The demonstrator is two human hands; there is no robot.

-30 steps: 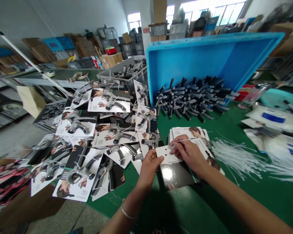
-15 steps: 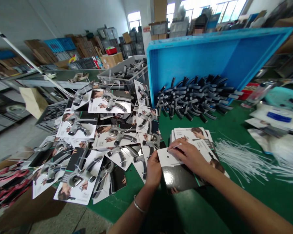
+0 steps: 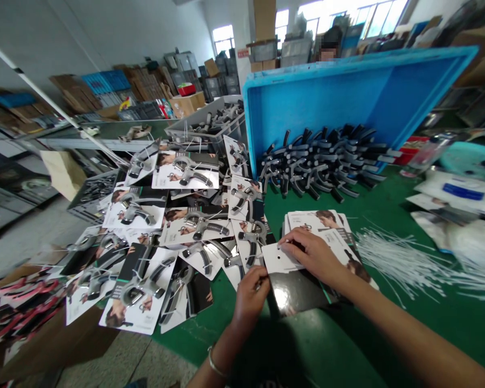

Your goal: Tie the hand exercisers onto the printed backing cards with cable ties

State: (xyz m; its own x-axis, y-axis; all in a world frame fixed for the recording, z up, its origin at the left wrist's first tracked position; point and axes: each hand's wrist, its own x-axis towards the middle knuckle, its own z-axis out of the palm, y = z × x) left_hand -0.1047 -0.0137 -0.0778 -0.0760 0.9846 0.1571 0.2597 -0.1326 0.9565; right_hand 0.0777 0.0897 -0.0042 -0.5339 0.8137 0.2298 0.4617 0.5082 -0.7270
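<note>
My right hand (image 3: 313,256) lies over the top printed backing card (image 3: 293,288), thumb and forefinger pinched at a small hole near its left end. A white cable tie was visible in that pinch a moment ago; my fingers now mostly cover it. Just off the card's left edge, my left hand (image 3: 251,296) is closed with curled fingers; what it holds, if anything, is hidden. More printed cards (image 3: 337,237) are stacked beneath and behind. To the left lie several cards with grey-black hand grip strengtheners (image 3: 141,288) tied on.
Loose white cable ties (image 3: 400,264) spread on the green table (image 3: 267,345) at right. A tilted blue crate (image 3: 307,102) stands behind a pile of loose hand grips (image 3: 319,161). Plastic bags (image 3: 456,188) lie far right. A grey crate (image 3: 222,126) holds more grips. A person is beyond the blue crate.
My left hand has come off the card's left edge and moved slightly down and left. My right hand keeps its pinch at the hole, now covering the tie. The view has shifted slightly.
</note>
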